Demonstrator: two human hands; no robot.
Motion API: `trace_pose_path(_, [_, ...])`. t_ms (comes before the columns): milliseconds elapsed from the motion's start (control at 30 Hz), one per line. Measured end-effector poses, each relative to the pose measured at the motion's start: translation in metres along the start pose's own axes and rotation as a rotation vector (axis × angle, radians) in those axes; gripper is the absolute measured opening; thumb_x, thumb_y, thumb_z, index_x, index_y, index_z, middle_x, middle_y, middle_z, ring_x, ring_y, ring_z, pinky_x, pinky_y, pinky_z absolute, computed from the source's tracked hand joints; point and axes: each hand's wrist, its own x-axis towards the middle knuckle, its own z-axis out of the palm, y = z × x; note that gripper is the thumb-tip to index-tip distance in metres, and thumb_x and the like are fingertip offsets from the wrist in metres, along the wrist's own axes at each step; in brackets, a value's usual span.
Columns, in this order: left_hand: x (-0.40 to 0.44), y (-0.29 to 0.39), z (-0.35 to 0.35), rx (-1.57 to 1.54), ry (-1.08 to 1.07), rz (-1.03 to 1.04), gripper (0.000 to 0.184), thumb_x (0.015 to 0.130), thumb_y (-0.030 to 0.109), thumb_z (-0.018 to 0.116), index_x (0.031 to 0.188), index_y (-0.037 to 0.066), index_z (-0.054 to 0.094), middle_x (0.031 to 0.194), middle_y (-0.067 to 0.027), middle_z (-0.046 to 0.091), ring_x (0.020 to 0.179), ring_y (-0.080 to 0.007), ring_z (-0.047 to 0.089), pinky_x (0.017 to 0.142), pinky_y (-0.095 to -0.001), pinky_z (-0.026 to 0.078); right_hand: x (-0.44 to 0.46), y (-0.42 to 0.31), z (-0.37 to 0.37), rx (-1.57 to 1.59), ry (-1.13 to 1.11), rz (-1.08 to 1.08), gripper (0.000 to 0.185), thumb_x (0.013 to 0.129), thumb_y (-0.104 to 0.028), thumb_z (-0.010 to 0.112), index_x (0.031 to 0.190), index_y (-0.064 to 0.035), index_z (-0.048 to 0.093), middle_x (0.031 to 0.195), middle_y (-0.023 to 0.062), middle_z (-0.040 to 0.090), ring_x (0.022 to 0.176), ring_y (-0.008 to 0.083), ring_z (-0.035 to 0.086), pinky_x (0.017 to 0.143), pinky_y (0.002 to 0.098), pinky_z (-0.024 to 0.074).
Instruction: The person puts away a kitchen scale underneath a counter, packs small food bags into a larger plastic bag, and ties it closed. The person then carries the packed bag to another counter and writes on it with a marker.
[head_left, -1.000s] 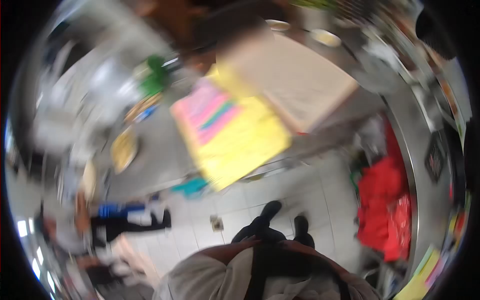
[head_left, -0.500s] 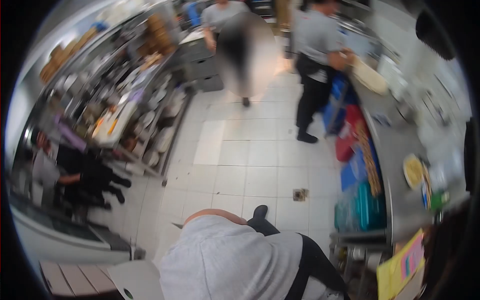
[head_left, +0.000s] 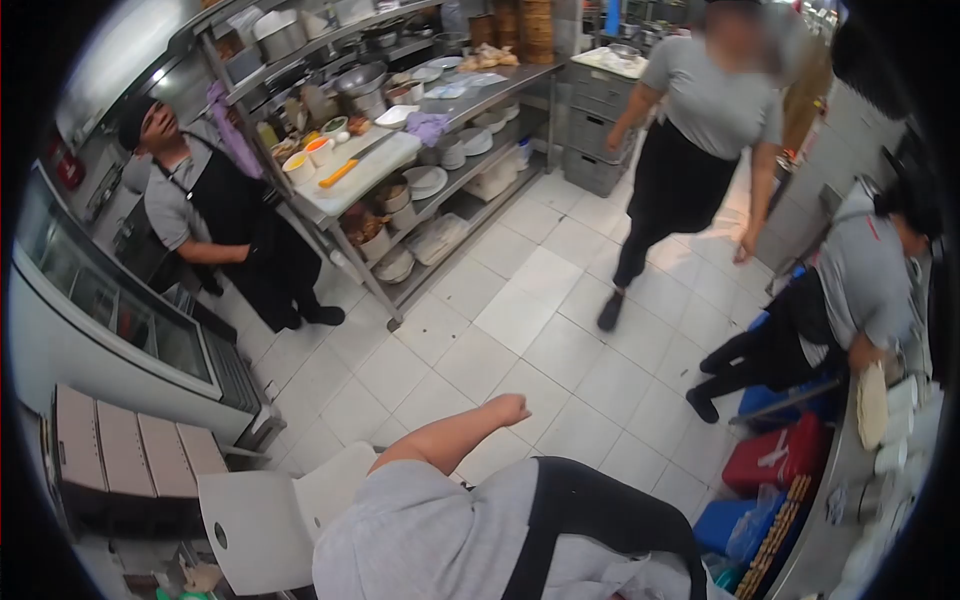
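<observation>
My left hand [head_left: 512,408] stretches forward over the white tiled floor [head_left: 520,300], its fingers curled closed. Nothing shows in it, and it touches nothing. My grey sleeve [head_left: 400,510] and black apron [head_left: 600,510] fill the bottom of the head view. My right hand is out of sight. Beside my left arm stands a white chair [head_left: 255,530] with an oval hole in its back.
A person [head_left: 690,130] walks on the tiles ahead. Another [head_left: 230,210] stands left by a steel worktable [head_left: 480,85] bearing a cutting board [head_left: 370,170] and an orange-handled knife [head_left: 338,174]. A third person [head_left: 840,290] leans over the right counter, above a red box [head_left: 775,455].
My view has turned left, sliding the room rightward. My left forearm and hand have come into sight, reaching forward. The person ahead is nearer, and the chair shows more fully.
</observation>
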Motion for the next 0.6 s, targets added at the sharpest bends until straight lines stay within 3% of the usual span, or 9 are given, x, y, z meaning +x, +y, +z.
trace_pose_path(67, [0.024,0.002,-0.026,-0.093,0.069,-0.034,0.030,0.085,0.032,0.057,0.095,0.005,0.063,0.092,-0.0169,0.066,0.094,-0.0348,0.061,0.080,-0.0437,0.049,0.049,-0.047,-0.016,-0.049,-0.027,-0.081,0.033,0.084,-0.027,0.057,0.100,0.0010,0.063,0.078,0.0117,0.065,0.072,0.0230,0.064,0.066,0.0364,0.0515])
trace_pose_path(133, [0.046,0.001,-0.052,-0.284,0.341,0.124,0.017,0.085,0.020,0.061,0.093,0.005,0.061,0.082,-0.0125,0.066,0.077,-0.0236,0.065,0.067,-0.0368,0.051,0.112,-0.094,-0.022,-0.034,-0.081,-0.121,0.031,0.084,-0.023,0.056,0.100,0.0025,0.063,0.076,0.0122,0.064,0.068,0.0212,0.063,0.063,0.0347,0.0515])
trace_pose_path(167, [0.053,0.002,-0.067,-0.292,0.357,0.100,0.017,0.085,0.020,0.061,0.093,0.005,0.061,0.082,-0.0125,0.066,0.077,-0.0236,0.065,0.067,-0.0368,0.051,0.151,-0.114,-0.023,-0.010,-0.116,-0.128,0.029,0.083,-0.019,0.055,0.099,0.0039,0.062,0.075,0.0129,0.064,0.064,0.0196,0.062,0.061,0.0331,0.0512])
trace_pose_path(233, [0.060,0.012,-0.097,-0.684,0.224,-0.067,0.015,0.089,0.016,0.056,0.096,0.004,0.061,0.076,-0.0091,0.064,0.061,-0.0160,0.062,0.054,-0.0316,0.051,0.207,-0.175,-0.017,-0.020,-0.162,-0.275,0.025,0.083,-0.022,0.056,0.092,0.0001,0.065,0.070,0.0095,0.062,0.063,0.0172,0.061,0.055,0.0330,0.0481])
trace_pose_path(300, [0.066,0.007,-0.122,-0.724,0.235,-0.116,0.018,0.091,0.020,0.054,0.096,0.004,0.061,0.074,-0.0095,0.063,0.056,-0.0154,0.060,0.051,-0.0312,0.050,0.260,-0.256,-0.001,-0.158,-0.287,-0.340,0.027,0.082,-0.022,0.056,0.094,0.0002,0.065,0.074,0.0100,0.063,0.062,0.0184,0.062,0.058,0.0330,0.0491])
trace_pose_path(367, [0.080,0.006,-0.145,-0.772,0.266,-0.146,0.022,0.093,0.023,0.052,0.097,0.004,0.062,0.073,-0.0100,0.062,0.050,-0.0148,0.058,0.048,-0.0308,0.049,0.279,-0.360,0.010,-0.162,-0.455,-0.471,0.034,0.080,-0.022,0.059,0.103,0.0031,0.062,0.080,0.0138,0.065,0.072,0.0206,0.064,0.067,0.0338,0.0524])
trace_pose_path(433, [0.094,0.004,-0.166,-0.729,0.303,-0.288,0.025,0.093,0.027,0.051,0.098,0.005,0.062,0.063,-0.0083,0.059,0.048,-0.0153,0.057,0.046,-0.0305,0.048,0.326,-0.456,0.026,-0.462,-0.592,-0.684,0.035,0.079,-0.024,0.061,0.105,-0.0008,0.063,0.088,0.0166,0.066,0.081,0.0245,0.065,0.072,0.0357,0.0523])
trace_pose_path(500, [0.113,0.011,-0.183,-0.767,0.399,-0.276,0.027,0.093,0.031,0.050,0.094,0.007,0.063,0.058,-0.0072,0.056,0.046,-0.0147,0.054,0.045,-0.0304,0.047,0.370,-0.552,0.047,-0.684,-0.490,-1.000,0.035,0.078,-0.026,0.062,0.106,-0.0054,0.064,0.098,0.0177,0.066,0.092,0.0300,0.064,0.079,0.0383,0.0508])
trace_pose_path(600, [0.126,0.031,-0.229,-0.680,0.508,-0.201,0.034,0.092,0.036,0.054,0.078,0.006,0.059,0.054,-0.0059,0.051,0.046,-0.0154,0.046,0.047,-0.0329,0.042,0.395,-0.698,0.058,-0.735,-0.281,-1.082,0.036,0.079,-0.026,0.063,0.109,-0.0065,0.063,0.103,0.0180,0.065,0.099,0.0342,0.060,0.086,0.0407,0.0480])
